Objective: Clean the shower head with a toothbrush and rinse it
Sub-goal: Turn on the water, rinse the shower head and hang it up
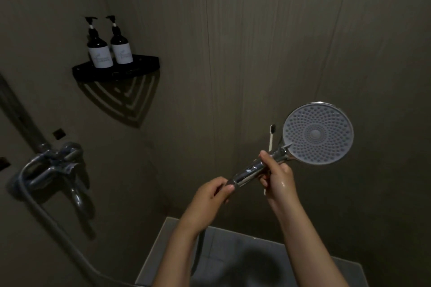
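Shower head (318, 133) facing camera, axis slanting down-left

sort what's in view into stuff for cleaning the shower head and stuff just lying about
For the job: shower head, gripped by left hand and right hand; toothbrush, also in right hand; tap and hose for rinsing.
Lying about: two pump bottles; corner shelf.

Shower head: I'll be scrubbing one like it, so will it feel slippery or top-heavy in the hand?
Probably slippery: the shower head has a glossy chrome handle, and the right hand looks wet. Likely top-heavy, since the wide face sits beyond both grips; the left hand steadies its lower end.
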Available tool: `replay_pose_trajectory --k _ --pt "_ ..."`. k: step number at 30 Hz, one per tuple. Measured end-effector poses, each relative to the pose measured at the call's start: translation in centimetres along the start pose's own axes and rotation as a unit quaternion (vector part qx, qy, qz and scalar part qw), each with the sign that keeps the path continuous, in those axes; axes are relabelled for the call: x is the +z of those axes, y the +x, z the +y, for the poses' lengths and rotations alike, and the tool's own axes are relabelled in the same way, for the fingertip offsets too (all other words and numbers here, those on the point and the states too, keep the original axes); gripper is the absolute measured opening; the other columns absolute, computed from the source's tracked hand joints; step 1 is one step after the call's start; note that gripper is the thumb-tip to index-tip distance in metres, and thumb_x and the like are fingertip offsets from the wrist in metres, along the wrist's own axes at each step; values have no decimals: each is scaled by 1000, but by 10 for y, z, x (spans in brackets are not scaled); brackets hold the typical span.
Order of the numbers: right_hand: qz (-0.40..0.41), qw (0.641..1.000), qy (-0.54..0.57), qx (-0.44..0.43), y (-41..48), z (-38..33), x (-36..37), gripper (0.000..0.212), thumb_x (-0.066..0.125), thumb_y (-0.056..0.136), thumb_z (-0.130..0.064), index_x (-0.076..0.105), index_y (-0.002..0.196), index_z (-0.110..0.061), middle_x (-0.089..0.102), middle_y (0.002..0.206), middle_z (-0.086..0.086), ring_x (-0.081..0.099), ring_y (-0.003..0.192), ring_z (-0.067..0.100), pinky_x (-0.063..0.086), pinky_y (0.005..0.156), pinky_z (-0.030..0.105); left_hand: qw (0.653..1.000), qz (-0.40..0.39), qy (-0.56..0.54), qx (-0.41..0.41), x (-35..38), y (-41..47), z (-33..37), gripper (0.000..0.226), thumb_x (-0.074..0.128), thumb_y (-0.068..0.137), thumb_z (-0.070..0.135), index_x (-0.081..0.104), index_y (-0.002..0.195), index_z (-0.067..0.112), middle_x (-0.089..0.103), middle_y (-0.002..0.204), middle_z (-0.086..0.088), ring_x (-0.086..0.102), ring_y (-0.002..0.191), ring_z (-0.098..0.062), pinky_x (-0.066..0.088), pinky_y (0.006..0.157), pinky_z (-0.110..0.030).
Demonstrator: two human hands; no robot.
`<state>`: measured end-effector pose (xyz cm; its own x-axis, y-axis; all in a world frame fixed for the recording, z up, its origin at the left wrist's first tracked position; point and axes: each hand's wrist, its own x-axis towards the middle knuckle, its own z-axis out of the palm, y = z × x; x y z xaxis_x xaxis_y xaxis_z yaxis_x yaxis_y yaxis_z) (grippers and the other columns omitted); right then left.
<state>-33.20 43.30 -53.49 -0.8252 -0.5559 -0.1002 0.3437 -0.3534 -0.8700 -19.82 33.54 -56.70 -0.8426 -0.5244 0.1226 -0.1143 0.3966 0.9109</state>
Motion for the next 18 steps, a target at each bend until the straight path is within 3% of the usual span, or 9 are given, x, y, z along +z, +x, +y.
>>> replay_pose_trajectory --k 5,11,13,15,18 --pt "31 999 41 9 0 -2 2 18 60 89 -12 49 75 -12 41 62 0 36 36 0 24 32 13 985 124 100 58 3 -2 8 20 66 84 26 55 71 38 56 75 4 48 69 -3 34 60 -11" --pt "44 998 43 27 -1 -3 2 18 61 88 -12 50 75 -11 41 61 0 35 34 0 24 31 13 968 184 156 73 0 -2 6 21 79 70 28 61 77 36 57 81 8 57 78 -8 44 68 -18" --pt "39 999 25 26 -2 -4 0 18 61 88 -14 49 76 -11 41 61 0 35 34 1 24 31 13 985 129 115 30 -2 0 6 20 78 72 23 60 77 30 61 80 7 57 75 -4 43 69 -15" --pt "20 999 4 25 -4 -4 -2 16 62 88 -15 50 78 -11 44 62 1 36 36 1 25 32 13 999 28 -8 -23 -4 1 10 6 67 85 19 61 83 20 64 77 4 57 71 -4 43 72 -17" --pt "-26 999 -21 16 -8 -6 -2 10 61 88 -17 55 83 -10 53 66 3 43 40 2 27 34 13 985 -99 -114 -80 -4 -3 9 19 41 99 20 58 92 12 65 79 -2 58 71 -11 46 76 -23"
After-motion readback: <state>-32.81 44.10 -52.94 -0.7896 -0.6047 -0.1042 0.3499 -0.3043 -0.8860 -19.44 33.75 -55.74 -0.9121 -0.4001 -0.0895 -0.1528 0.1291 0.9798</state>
